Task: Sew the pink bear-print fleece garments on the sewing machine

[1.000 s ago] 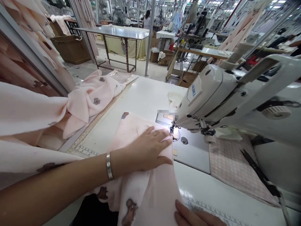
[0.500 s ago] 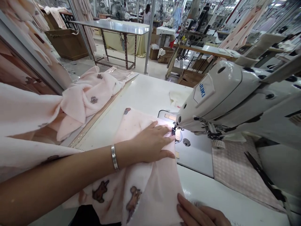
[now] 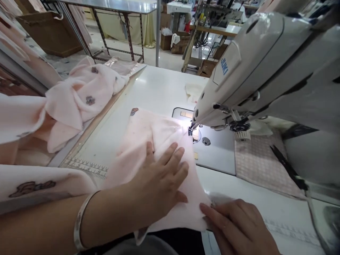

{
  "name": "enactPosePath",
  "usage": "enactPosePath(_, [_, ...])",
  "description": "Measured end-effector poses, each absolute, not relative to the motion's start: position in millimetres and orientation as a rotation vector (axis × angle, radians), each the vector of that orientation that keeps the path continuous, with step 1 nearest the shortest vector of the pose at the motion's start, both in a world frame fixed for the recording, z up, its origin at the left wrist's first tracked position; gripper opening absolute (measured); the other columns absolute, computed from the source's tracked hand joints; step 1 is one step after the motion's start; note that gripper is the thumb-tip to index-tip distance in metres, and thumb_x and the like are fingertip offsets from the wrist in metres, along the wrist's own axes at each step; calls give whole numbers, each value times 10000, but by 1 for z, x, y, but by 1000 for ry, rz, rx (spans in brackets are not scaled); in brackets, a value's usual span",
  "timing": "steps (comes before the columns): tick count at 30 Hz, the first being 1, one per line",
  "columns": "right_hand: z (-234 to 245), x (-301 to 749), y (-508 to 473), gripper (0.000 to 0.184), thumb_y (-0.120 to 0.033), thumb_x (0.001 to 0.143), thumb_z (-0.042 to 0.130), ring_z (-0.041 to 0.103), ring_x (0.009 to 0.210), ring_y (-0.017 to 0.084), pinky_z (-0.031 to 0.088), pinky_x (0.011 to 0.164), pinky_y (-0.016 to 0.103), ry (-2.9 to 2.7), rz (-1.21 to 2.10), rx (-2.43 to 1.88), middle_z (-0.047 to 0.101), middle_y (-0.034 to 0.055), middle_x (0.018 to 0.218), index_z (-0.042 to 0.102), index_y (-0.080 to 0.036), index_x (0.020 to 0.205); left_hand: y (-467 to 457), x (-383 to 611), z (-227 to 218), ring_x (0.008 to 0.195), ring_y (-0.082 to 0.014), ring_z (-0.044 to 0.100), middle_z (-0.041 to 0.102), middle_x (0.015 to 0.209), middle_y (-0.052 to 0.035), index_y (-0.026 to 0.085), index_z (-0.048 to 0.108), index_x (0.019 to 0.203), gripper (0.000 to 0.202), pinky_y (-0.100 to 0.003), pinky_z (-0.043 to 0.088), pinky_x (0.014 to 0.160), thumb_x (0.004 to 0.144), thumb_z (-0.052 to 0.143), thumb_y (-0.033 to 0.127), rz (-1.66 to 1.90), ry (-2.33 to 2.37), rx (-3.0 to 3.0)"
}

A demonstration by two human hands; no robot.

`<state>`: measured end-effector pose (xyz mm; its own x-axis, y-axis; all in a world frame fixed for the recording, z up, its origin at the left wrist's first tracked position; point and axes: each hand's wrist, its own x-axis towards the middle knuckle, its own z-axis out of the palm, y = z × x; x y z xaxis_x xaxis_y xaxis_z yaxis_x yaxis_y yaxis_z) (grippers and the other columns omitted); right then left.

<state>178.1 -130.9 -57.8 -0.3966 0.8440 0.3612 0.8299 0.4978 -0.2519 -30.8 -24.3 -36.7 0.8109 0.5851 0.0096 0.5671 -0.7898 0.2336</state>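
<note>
Pale pink fleece fabric (image 3: 138,134) with printed figures lies on the white sewing table, its right edge under the presser foot (image 3: 190,129) of a sewing machine (image 3: 247,60). My left hand (image 3: 162,180) lies on top of the fabric, fingers spread, a little in front of the foot; a silver bracelet (image 3: 79,223) is on that wrist. At the fabric's near right corner, my right hand (image 3: 236,219) has its fingers closed on the edge. Its thumb is mostly hidden. The machine's lamp lights the cloth around the needle.
More pink fleece (image 3: 87,92) is heaped at the left. Black scissors (image 3: 288,168) rest on a pink checked cloth (image 3: 262,159) right of the machine bed. A cream scrap (image 3: 193,92) lies behind the needle. Printed ruler marks (image 3: 87,166) run along the table's left. A cardboard box (image 3: 50,33) stands beyond.
My left hand has slid back from the presser foot toward me. The fabric's near end has shifted, and the printed bears there are out of sight. The view has tilted down.
</note>
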Motion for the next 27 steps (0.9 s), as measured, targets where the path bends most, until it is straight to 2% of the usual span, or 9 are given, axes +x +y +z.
enactPosePath(3, [-55, 181, -131, 266, -38, 822, 479, 471, 679, 139, 373, 613, 283, -2336, 91, -1370, 569, 37, 738, 631, -149, 1010, -29, -38, -45, 1400, -372, 135, 235, 1504, -173, 153, 407, 1334, 523, -780, 74, 982, 932, 360, 484, 132, 891, 2750])
enactPosePath(7, [-56, 187, -131, 290, -12, 820, 441, 459, 677, 145, 389, 619, 273, -2354, 73, -1363, 569, 43, 722, 633, -140, 995, -28, -39, -48, 1403, -373, 120, 214, 1510, -175, 155, 395, 1353, 560, -782, 29, 976, 929, 340, 518, 151, 889, 2739])
enactPosePath(10, [-54, 191, -124, 287, -44, 820, 467, 518, 828, 188, 420, 722, 313, -2446, -1, -1282, 653, 88, 931, 650, -138, 1021, -16, -39, -47, 1401, -369, 140, 225, 1507, -171, 165, 384, 1364, 578, -779, 2, 975, 919, 359, 533, 156, 846, 2726])
enactPosePath(13, [-51, 192, -105, 291, -77, 838, 481, 523, 976, 218, 400, 801, 341, -2536, -63, -1181, 642, 55, 1168, 657, -156, 1056, 13, -40, -47, 1394, -352, 184, 268, 1492, -173, 165, 397, 1356, 558, -739, 13, 1013, 908, 418, 496, 184, 757, 2754])
enactPosePath(15, [-48, 191, -87, 296, -76, 850, 472, 529, 958, 206, 390, 784, 335, -2570, -75, -1123, 652, 33, 1162, 655, -154, 1069, 39, -41, -48, 1388, -336, 213, 300, 1478, -174, 155, 417, 1345, 544, -674, 63, 1061, 908, 432, 479, 213, 671, 2796])
enactPosePath(18, [-47, 190, -59, 281, -78, 855, 469, 536, 905, 195, 389, 732, 328, -2596, -107, -1067, 668, 51, 1121, 652, -131, 1062, 82, -40, -51, 1378, -318, 244, 328, 1466, -168, 146, 453, 1325, 542, -546, 171, 1100, 913, 413, 496, 236, 520, 2863])
enactPosePath(21, [-48, 189, -35, 280, -94, 859, 456, 542, 876, 183, 405, 715, 321, -2585, -118, -1083, 672, 57, 1081, 647, -150, 1056, 117, -36, -53, 1384, -291, 234, 332, 1465, -157, 147, 468, 1320, 552, -449, 212, 1105, 906, 424, 509, 243, 365, 2921])
enactPosePath(23, [-51, 190, -21, 278, -100, 856, 452, 551, 887, 185, 428, 734, 320, -2552, -125, -1149, 666, 68, 1040, 644, -161, 1048, 136, -31, -53, 1389, -268, 227, 337, 1466, -143, 165, 453, 1334, 555, -430, 206, 1103, 901, 431, 512, 223, 328, 2947])
enactPosePath(27, [-63, 194, 1, 259, -167, 881, 456, 573, 831, 170, 465, 735, 301, -2523, -263, -1227, 643, 65, 926, 627, -185, 1074, 173, -19, -51, 1378, -257, 262, 348, 1468, -109, 200, 418, 1358, 592, -473, 142, 1100, 888, 412, 559, 173, 342, 3012])
